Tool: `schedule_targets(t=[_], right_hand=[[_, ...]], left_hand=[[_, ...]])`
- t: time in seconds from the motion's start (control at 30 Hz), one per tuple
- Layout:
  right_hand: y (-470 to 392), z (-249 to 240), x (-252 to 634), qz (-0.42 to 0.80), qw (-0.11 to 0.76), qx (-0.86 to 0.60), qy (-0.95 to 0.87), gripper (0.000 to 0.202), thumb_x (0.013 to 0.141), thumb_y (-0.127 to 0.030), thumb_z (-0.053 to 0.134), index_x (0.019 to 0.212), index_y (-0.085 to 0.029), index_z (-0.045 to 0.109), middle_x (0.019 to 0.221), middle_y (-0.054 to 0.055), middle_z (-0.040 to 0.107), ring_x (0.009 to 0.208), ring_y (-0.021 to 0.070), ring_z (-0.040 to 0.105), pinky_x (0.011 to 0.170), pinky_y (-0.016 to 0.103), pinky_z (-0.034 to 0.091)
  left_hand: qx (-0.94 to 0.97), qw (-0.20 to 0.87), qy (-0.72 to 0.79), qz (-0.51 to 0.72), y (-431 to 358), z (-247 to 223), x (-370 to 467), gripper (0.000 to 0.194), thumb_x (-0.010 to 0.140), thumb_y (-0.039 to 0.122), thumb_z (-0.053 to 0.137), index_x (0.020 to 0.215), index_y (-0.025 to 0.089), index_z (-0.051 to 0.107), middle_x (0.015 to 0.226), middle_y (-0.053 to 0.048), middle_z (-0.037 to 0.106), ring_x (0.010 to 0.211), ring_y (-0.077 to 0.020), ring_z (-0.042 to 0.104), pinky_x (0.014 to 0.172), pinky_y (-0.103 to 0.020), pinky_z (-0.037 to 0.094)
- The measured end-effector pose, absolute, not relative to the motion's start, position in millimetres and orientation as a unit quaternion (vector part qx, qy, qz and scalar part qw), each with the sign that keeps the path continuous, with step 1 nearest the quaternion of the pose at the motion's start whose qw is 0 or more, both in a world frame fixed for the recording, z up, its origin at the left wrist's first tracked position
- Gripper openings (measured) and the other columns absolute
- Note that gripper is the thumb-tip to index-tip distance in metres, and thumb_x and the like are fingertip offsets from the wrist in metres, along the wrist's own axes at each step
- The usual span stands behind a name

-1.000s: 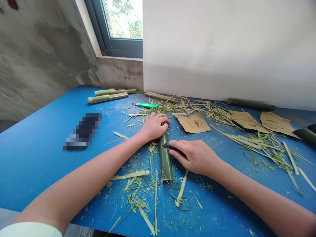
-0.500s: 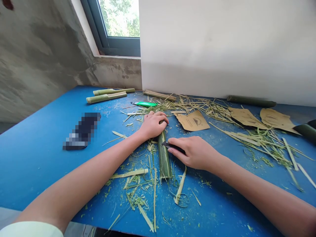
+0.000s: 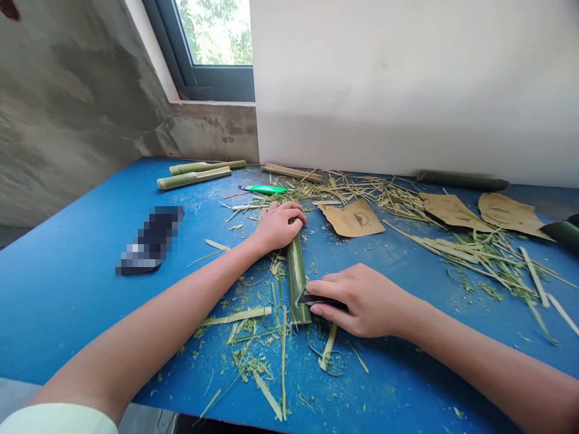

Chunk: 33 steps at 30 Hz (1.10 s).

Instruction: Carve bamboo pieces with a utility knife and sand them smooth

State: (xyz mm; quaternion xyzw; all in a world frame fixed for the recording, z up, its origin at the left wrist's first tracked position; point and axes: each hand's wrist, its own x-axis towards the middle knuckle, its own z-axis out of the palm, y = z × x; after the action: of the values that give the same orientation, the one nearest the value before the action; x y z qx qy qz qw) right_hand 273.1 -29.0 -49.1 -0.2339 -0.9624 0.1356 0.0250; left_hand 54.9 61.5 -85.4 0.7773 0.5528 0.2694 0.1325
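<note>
A green bamboo piece (image 3: 297, 274) lies lengthwise on the blue table (image 3: 113, 325), pointing toward me. My left hand (image 3: 281, 226) is wrapped over its far end and presses it down. Closed round a dark knife (image 3: 326, 301), my right hand (image 3: 362, 301) is at the right of the bamboo's near end. The knife's tip touches the bamboo's surface, where a pale strip runs along the green skin. Thin shavings (image 3: 253, 364) are scattered around the near end.
Behind my left hand lies a green cutter (image 3: 268, 189). Two cut bamboo pieces (image 3: 194, 178) are at the back left, above a pixelated dark object (image 3: 151, 241). Brown paper (image 3: 353, 218), heaped strips (image 3: 384, 196) and a bamboo tube (image 3: 461, 180) are toward the back right.
My right hand and the knife have moved toward me along the bamboo, closer to its near end. My left hand has stayed on the far end.
</note>
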Motion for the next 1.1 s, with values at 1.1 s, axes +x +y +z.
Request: schedule_targets(t=[1.1], right_hand=[[-44.6, -42.2, 274.8, 0.079, 0.022, -0.181, -0.98, 0.032, 0.106, -0.047, 0.041, 0.098, -0.026, 0.064, 0.075, -0.001, 0.065, 0.057, 0.0136, 0.051, 0.055, 0.033, 0.018]], left_hand=[[0.777, 0.142, 0.549, 0.273, 62.1, -84.9, 53.6, 0.03, 0.092, 0.028, 0.049, 0.093, 0.027, 0.078, 0.133, 0.002, 0.068, 0.114, -0.0269, 0.054, 0.107, -0.046, 0.035]])
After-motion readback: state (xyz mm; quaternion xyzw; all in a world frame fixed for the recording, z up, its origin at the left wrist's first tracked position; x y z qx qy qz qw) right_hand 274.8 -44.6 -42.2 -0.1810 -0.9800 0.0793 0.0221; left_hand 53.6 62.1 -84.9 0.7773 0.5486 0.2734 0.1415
